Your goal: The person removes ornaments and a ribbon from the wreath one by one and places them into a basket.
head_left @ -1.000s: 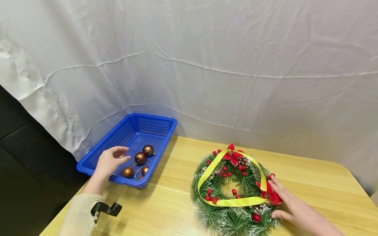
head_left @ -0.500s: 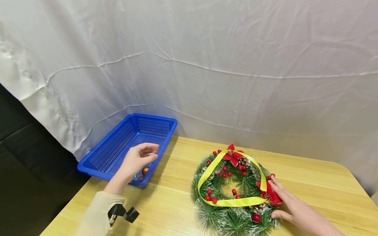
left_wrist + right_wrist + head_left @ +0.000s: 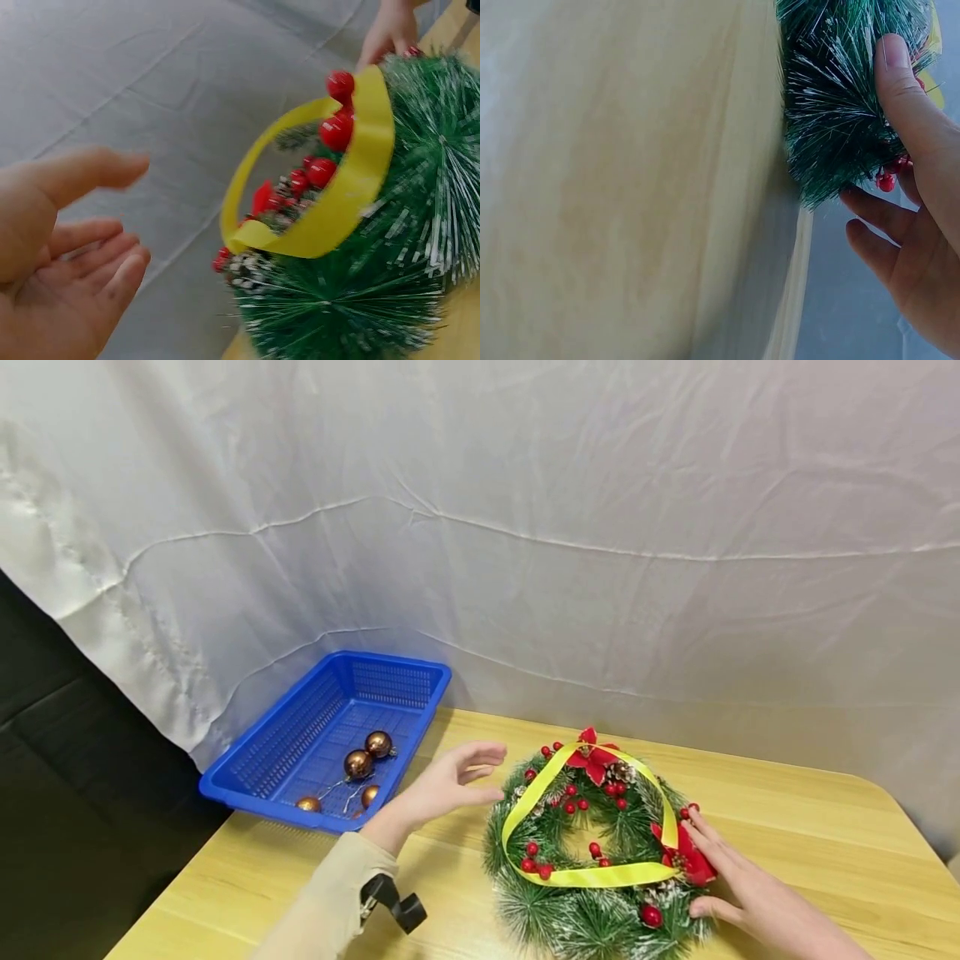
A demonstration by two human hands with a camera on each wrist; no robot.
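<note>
A green wreath [image 3: 600, 918] with snowy tips, red berries, red flowers, pine cones and a yellow ribbon [image 3: 577, 874] lies on the wooden table. My left hand [image 3: 446, 789] hovers just left of it, fingers loosely bent and the thumb apart, holding nothing. In the left wrist view that hand [image 3: 71, 270] faces the ribbon loop across a gap. My right hand [image 3: 750, 885] rests on the wreath's right side by a red flower [image 3: 688, 853]. The right wrist view has its thumb [image 3: 904, 90] across the green needles [image 3: 836, 105], with the fingertips at the outer edge.
A blue plastic basket [image 3: 262, 743] stands at the back left with shiny brown balls [image 3: 358, 764] and orange-gold balls [image 3: 308, 804] in it. Grey-white cloth [image 3: 525, 527] hangs behind the table [image 3: 810, 827]. A black mount [image 3: 393, 902] sits on the left wrist.
My left hand has moved right, from over the basket to beside the wreath, and the balls are uncovered again. The right hand and the wreath have stayed in place.
</note>
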